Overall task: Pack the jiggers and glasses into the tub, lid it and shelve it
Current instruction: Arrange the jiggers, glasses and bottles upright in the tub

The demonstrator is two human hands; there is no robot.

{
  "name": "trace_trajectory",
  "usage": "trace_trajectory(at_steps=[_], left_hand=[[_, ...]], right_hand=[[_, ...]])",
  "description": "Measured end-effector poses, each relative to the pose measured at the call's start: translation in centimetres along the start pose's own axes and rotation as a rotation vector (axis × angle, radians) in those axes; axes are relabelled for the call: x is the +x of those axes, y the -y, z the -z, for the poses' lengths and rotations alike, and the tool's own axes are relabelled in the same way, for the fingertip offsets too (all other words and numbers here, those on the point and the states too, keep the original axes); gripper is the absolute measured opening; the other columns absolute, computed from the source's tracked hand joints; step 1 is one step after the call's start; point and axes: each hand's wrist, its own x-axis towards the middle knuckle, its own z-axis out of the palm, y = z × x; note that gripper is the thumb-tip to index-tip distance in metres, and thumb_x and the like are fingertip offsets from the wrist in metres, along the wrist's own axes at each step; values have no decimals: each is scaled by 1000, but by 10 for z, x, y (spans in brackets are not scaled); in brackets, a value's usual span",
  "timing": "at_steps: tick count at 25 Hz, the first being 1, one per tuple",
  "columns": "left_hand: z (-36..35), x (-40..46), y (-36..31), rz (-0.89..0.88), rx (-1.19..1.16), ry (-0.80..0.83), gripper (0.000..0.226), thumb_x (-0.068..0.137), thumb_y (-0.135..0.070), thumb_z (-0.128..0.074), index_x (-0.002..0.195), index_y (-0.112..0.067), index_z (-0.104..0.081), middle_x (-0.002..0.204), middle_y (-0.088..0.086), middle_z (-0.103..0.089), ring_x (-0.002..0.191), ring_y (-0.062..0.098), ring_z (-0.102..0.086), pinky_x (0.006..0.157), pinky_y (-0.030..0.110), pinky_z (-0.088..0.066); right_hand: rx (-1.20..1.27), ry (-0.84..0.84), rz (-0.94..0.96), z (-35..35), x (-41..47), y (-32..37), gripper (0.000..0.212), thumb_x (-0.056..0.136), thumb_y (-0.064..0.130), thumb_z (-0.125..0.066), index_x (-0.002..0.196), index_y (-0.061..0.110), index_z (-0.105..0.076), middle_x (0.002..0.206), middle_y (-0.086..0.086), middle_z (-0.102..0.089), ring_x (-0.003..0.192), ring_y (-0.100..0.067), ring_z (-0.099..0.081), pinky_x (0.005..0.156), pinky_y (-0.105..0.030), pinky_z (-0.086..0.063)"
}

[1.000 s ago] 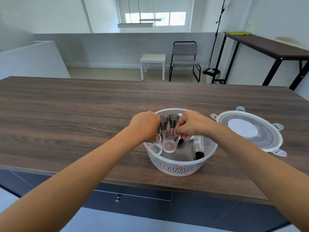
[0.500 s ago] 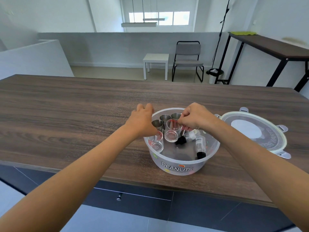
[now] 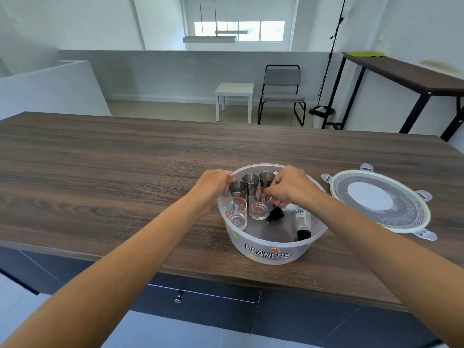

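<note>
- Over the tub's middle: right hand (image 3: 291, 188) with fingertips pinched on the rim of a clear measuring glass (image 3: 259, 207), grip closed on it, the glass upright on the tub floor.
- At the tub's left edge: left hand (image 3: 213, 189) curled around the outside of the rim, steadying; looks closed on the wall, though the fingers are partly hidden.
- Just left of the pinched glass: second glass (image 3: 236, 212), upright, close beside the first; touching or not, cannot tell.
- Behind the glasses: three steel jiggers (image 3: 251, 182) standing mouth-up in an arc along the far wall.
- To the right inside: small dropper bottles with black caps (image 3: 301, 222) lying on their sides.
- Around all of it: translucent tub (image 3: 271, 249) marked PEANUTS, near the front edge of the wooden counter (image 3: 113, 172).
- Well to the right on the counter: round lid (image 3: 376, 200) with clip tabs, lying flat, not yet on.
- Handling, as a judgement: glasses thin, smooth and breakable, best gripped around the body and kept from knocking steel; jiggers rigid and forgiving; tub wall likely flexible, so lift from both sides under the rim; lid by its edge, tabs pressed last.
</note>
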Motion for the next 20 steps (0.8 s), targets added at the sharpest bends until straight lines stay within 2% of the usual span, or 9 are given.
trace_trajectory(at_steps=[5,7,9,11,13,14,15,17,20], left_hand=[[1,-1,-3,77,-65,3,33,88,-6,-43,108,11,-64,93,18,-59,85,25,-53,75,37,-41],[0,-2,-5,56,-33,11,31,89,-9,-45,105,6,-66,95,16,-61,86,24,-54,77,36,-42],[-2,-4,-7,-92,204,-50,28,91,-18,-48,109,-4,-65,104,10,-62,94,21,-56,83,32,-42],[-6,-4,-7,-379,598,-162,36,90,-27,-53,120,-9,-60,115,6,-60,108,21,-54,93,32,-41],[-16,-6,-12,-694,917,-163,32,85,-30,-58,112,-15,-65,110,7,-61,109,26,-51,92,34,-39],[-24,-6,-16,-785,1048,-109,26,82,-29,-59,104,-17,-68,103,5,-61,106,27,-51,88,34,-36],[-34,-5,-20,-831,1173,-51,21,80,-29,-59,96,-20,-71,99,3,-60,103,27,-50,85,33,-32],[-56,-2,-23,-872,1403,11,20,79,-27,-56,89,-23,-72,99,2,-60,101,26,-48,83,34,-28],[-78,7,-24,-848,1620,48,29,77,-37,-58,101,-24,-68,102,2,-62,102,26,-48,81,36,-26]], right_hand=[[47,54,18,9,-9,-1,28,91,16,-52,90,-5,-71,89,-21,-74,74,-30,-68,74,-37,-58],[-181,-17,125,22,-15,-7,27,90,15,-49,89,-2,-71,93,-20,-73,82,-32,-67,73,-35,-54],[-522,-29,248,32,-27,-13,23,82,10,-50,90,5,-71,96,-14,-72,89,-31,-65,76,-35,-55],[-756,152,323,36,-37,-17,23,79,13,-54,94,17,-71,91,0,-69,89,-23,-63,76,-32,-53],[-830,380,362,38,-43,-18,25,76,14,-58,93,28,-71,73,17,-59,78,-11,-55,63,-22,-45],[-823,445,366,40,-43,-18,29,76,13,-59,93,32,-72,67,20,-54,73,-7,-51,57,-18,-40],[-815,472,371,43,-41,-18,32,75,13,-59,94,35,-72,65,21,-52,71,-7,-49,55,-17,-38],[-822,488,380,46,-36,-22,38,75,11,-58,98,37,-72,72,16,-56,76,-11,-52,63,-20,-44],[-880,541,400,43,-32,-27,45,77,8,-55,105,40,-69,80,10,-58,83,-18,-56,74,-28,-49]])
